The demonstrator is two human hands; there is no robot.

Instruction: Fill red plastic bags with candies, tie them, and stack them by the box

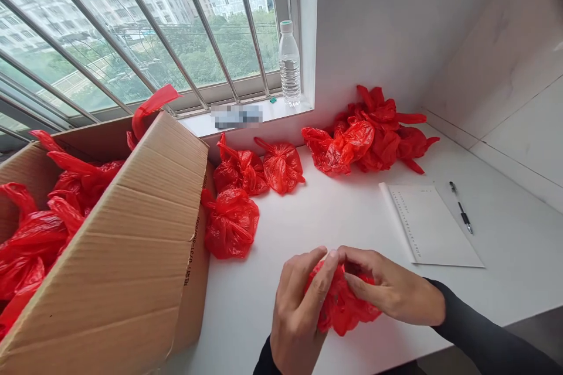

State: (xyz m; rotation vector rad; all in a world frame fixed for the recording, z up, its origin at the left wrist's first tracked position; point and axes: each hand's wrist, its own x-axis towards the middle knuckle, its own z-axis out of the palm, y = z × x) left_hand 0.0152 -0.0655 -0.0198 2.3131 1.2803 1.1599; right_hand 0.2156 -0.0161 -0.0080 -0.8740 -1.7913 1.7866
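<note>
Here the red bag [341, 304] sits directly between both hands, low on the table [308, 217], neither hand nearer. The left hand [299, 304] cups its left side; the right hand [391, 287] presses in from the right, fingertips meeting and pinching the plastic on top. Its contents and knot stay hidden under the fingers.
</note>
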